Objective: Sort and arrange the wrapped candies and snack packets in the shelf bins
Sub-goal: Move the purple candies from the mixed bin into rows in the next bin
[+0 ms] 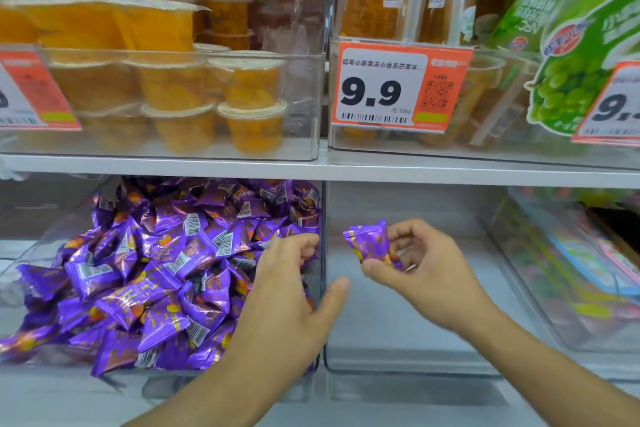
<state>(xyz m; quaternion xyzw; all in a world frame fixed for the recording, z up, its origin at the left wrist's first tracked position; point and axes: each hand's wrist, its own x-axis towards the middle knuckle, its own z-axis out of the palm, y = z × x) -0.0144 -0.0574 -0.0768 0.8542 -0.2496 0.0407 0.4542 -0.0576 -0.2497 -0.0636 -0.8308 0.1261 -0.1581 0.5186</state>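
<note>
A clear bin (320, 288) on the lower shelf holds a heap of purple wrapped candies (156, 274). My left hand (287, 295) reaches into the right side of that heap, fingers curled down among the wrappers; what they hold is hidden. To its right stands a second clear bin (408, 364) with a bare floor. Over that bin my right hand (426, 270) pinches one purple candy (370, 243) between thumb and fingers.
The upper shelf carries clear bins of orange jelly cups (249, 107) and tall jelly packs behind an orange 9.9 price tag (398, 87). A green grape bag (568, 73) hangs at the right. Another bin with colourful packets (571, 274) stands at the lower right.
</note>
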